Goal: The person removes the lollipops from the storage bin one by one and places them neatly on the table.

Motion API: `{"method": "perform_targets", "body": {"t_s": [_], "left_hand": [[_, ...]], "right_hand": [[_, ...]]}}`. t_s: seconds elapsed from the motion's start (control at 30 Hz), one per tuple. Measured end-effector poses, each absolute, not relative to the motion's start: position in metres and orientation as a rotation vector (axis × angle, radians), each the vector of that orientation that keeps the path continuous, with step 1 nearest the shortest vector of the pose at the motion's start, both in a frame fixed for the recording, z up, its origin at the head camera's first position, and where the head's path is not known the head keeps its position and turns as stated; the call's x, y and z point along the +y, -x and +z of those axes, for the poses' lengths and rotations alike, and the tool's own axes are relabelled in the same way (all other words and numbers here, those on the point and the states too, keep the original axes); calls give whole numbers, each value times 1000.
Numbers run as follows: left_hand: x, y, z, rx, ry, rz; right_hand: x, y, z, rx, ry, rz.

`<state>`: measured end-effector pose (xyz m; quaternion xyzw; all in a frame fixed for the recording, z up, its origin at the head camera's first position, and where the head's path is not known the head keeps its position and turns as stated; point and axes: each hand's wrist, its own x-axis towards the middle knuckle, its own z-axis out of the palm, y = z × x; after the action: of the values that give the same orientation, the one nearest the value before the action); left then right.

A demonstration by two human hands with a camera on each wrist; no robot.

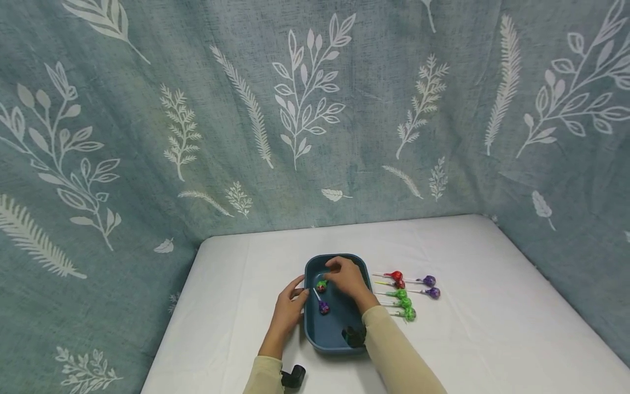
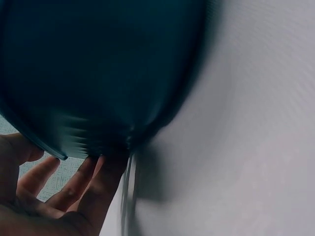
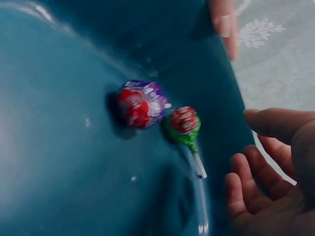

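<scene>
My left hand [image 1: 289, 309] grips the left rim of a dark blue tray [image 1: 311, 332]; in the left wrist view its fingers [image 2: 74, 189] lie against the outer wall. Inside the tray, near its left side, lie a green-and-red wrapped lollipop [image 1: 321, 285] and a purple-and-red one [image 1: 323, 307]. Over the tray's far part is my right hand [image 1: 348, 277], its fingers loosely bent and holding nothing. The right wrist view shows that hand [image 3: 275, 172] beside the green lollipop [image 3: 184, 122], apart from it, with the purple lollipop [image 3: 141, 104] farther off.
To the right of the tray, red lollipops [image 1: 396, 276], green lollipops [image 1: 403, 302] and purple lollipops [image 1: 432, 293] lie in rows on the white tablecloth [image 1: 492, 334]. A leaf-patterned curtain [image 1: 364, 126] hangs behind the table.
</scene>
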<state>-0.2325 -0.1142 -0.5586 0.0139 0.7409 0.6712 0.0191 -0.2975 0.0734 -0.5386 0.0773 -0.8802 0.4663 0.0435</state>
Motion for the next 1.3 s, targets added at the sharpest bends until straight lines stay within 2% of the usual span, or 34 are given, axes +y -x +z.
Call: {"method": "perform_targets", "body": {"t_s": [0.5, 1.3], "left_hand": [[-115, 229, -564, 2270, -56, 2100], [-116, 237, -564, 2278, -50, 2105]], "right_hand": [[64, 297, -558, -2857, -289, 1329], [63, 299, -552, -2935, -284, 1271]]}}
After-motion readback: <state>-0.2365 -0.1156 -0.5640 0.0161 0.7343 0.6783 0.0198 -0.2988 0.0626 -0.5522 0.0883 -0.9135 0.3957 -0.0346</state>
